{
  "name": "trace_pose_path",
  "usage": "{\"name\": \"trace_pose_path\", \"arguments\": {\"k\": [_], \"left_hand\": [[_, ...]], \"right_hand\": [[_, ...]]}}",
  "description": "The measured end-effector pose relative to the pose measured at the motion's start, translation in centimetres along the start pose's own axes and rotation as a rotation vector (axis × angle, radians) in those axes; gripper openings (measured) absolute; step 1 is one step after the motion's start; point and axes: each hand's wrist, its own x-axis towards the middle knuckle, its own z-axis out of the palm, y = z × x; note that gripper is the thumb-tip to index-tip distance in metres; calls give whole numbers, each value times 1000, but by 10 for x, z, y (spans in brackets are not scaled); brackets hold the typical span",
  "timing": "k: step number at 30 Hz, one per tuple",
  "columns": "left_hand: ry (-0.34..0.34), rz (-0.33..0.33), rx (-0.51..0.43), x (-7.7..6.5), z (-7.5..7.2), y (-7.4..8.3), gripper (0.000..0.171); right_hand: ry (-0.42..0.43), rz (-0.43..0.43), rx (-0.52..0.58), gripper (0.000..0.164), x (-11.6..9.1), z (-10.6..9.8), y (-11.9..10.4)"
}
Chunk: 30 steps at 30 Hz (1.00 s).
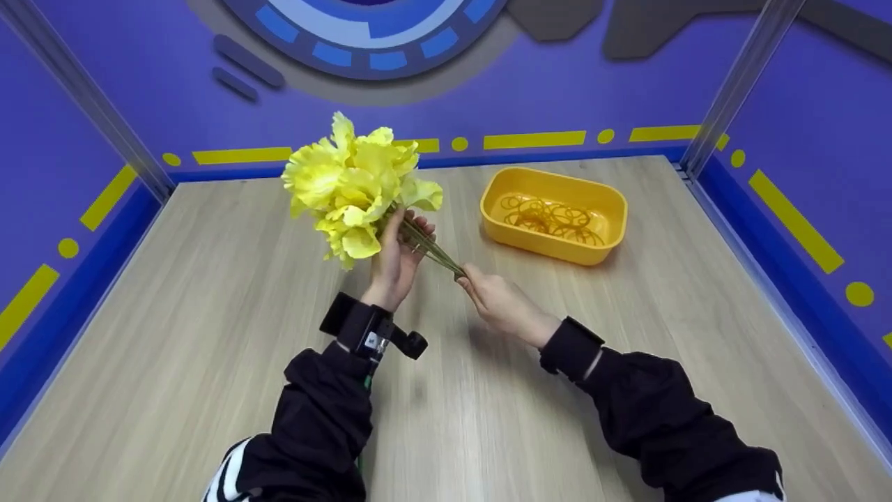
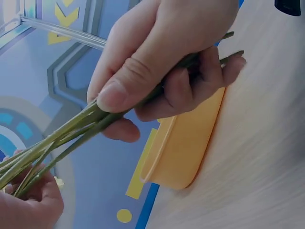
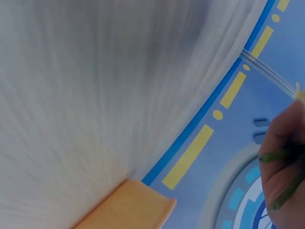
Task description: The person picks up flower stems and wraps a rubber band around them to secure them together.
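A bunch of yellow artificial-looking flowers (image 1: 355,185) is held up over the table, blossoms toward the upper left. My left hand (image 1: 398,261) holds the stems just under the blossoms, thumb on the near side and fingers behind. Lower down, my right hand (image 1: 505,303) grips the green stems (image 1: 435,252) near their ends. In the left wrist view the right hand (image 2: 162,62) has its thumb pressed along the stems, and cut ends stick out past its fingers. The right wrist view catches stem ends poking from the right hand (image 3: 283,176) at its edge.
To the right of the flowers, a yellow plastic tub (image 1: 554,247) stands on the wooden table (image 1: 230,335), with several loose rubber bands (image 1: 550,217) inside. Blue patterned panels (image 1: 557,90) wall in the table at the back and sides.
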Motion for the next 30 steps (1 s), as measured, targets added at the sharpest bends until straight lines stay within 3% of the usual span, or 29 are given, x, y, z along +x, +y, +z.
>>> {"name": "trace_pose_path", "arguments": {"k": [4, 6, 13, 17, 19, 22, 27, 30], "left_hand": [[-67, 34, -48, -1, 2, 4, 31], [-138, 39, -55, -2, 2, 6, 33], [-495, -54, 67, -5, -13, 24, 16], [-726, -20, 103, -7, -21, 33, 12], [-790, 16, 114, -9, -24, 33, 18], [-757, 75, 173, -12, -26, 30, 25], [-557, 139, 283, -13, -28, 17, 36], [-477, 154, 320, -13, -29, 11, 41]], "right_hand": [[3, -24, -4, 13, 1, -3, -1], [-1, -35, 9, 12, 0, -5, -1], [-52, 33, 177, 23, -3, -17, 4], [-93, 73, 269, 25, -4, -24, 7], [-117, 87, 305, 26, -4, -26, 8], [-149, 104, 341, 27, -6, -28, 9], [-174, 93, 323, 27, -7, -28, 9], [-190, 90, 271, 31, -7, -28, 10]]}}
